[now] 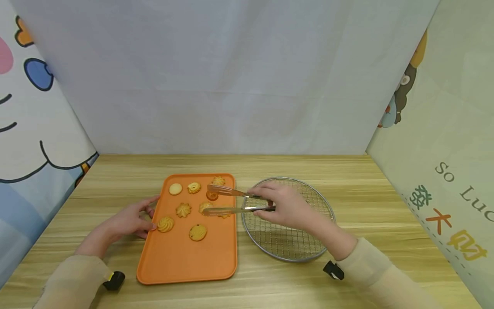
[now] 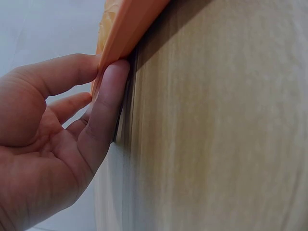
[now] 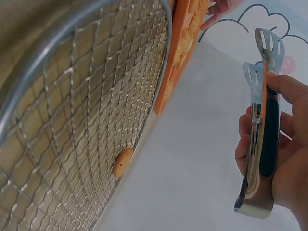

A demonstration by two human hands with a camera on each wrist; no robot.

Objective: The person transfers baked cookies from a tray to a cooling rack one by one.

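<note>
1. Two arms of the tongs (image 1: 231, 210) sit inside the curled fingers of my right hand (image 1: 287, 206); their slotted tips stand apart and reach out left of my fingertips, over the right part of the orange tray (image 1: 185, 262).
2. My left hand (image 1: 127, 219) pinches the tray's left rim, thumb tip over the edge; outward from those fingers spreads the wooden table (image 1: 386, 223).
3. Cookies (image 1: 198, 232) lie on the tray between my hands, mostly in its far half; from them toward me, plain orange surface runs to the near rim.
4. Under my right hand lies the round wire rack (image 1: 285, 240), its edge just beside the tray's, a thin strip of wood between.
5. From my right wrist, I see a gap between tongs and tray, and a speckled cookie (image 3: 124, 162) on the rack that I cannot make out from the head.
6. Only my left wrist shows one fingertip against the rim's outer side, close to the wood.
</note>
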